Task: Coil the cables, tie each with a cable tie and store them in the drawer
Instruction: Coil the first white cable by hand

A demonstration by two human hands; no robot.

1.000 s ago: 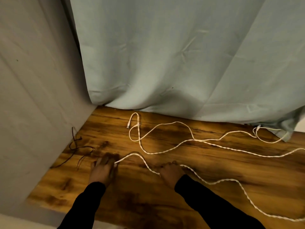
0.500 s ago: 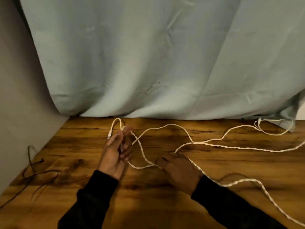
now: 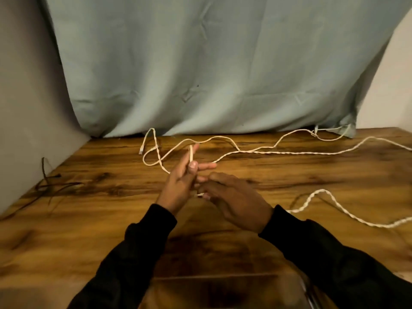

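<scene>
A long white twisted cable [image 3: 278,152] sprawls in loose loops across the wooden table [image 3: 89,219], running off the right edge. My left hand [image 3: 180,181] is raised above the table's middle and pinches one end of that cable between thumb and fingers, the end pointing up. Just right of it, my right hand [image 3: 234,199] hovers palm down with its fingertips at the cable under the left hand; whether they pinch it is hidden. Several thin black cable ties [image 3: 53,186] lie at the table's left edge.
A pale green curtain [image 3: 200,63] hangs behind the table and rests on its back edge. A grey wall [image 3: 26,108] bounds the left side. A second white cable end [image 3: 330,132] lies at the back right by the curtain hem.
My left hand left the black ties, took the white cable's end and lifted it. My right hand came off the table to meet it. The view shifted right.
</scene>
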